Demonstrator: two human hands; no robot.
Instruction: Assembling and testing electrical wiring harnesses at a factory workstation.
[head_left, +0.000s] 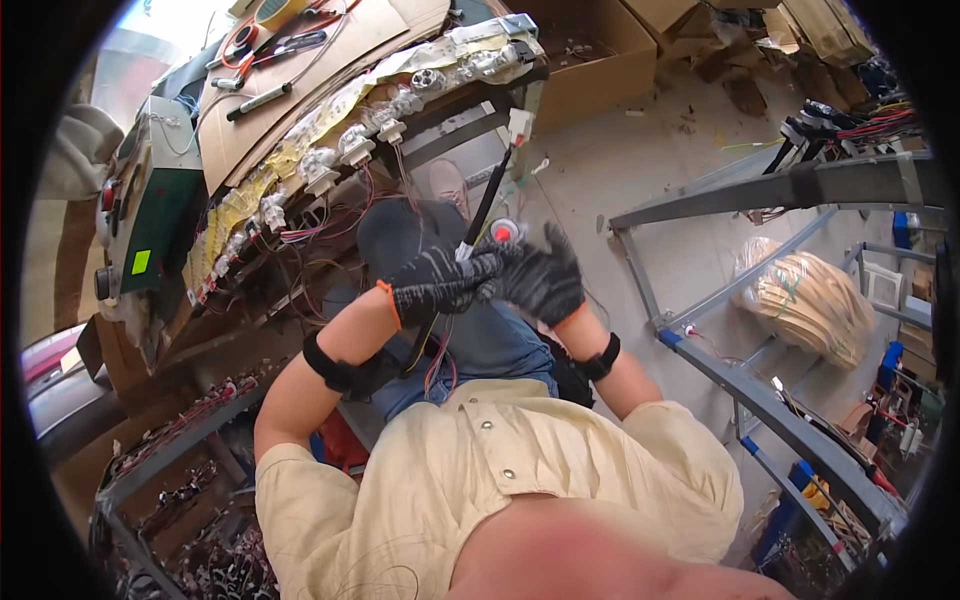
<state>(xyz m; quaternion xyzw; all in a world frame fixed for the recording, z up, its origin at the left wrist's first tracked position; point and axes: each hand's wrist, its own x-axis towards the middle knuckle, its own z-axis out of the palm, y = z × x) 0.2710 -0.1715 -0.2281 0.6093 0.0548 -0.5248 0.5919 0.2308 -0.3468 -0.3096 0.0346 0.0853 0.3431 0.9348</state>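
My left hand, in a dark knit glove with an orange cuff, is closed round a wire harness. The harness has a black sleeve that rises at a slant to a white connector. Below the hand, thin coloured wires hang over my lap. My right hand, gloved alike, is close beside the left, its fingers raised and smeared by motion. At the fingertips, between the hands, is a small round thing with a red centre and pale rim; which hand bears it is hidden.
A bench edge at the left carries a row of white connectors on yellowed tape. Cardboard holds marker pens and tools. A green box-shaped device stands at the far left. Metal frames and a bagged coil occupy the right; a cardboard box is beyond.
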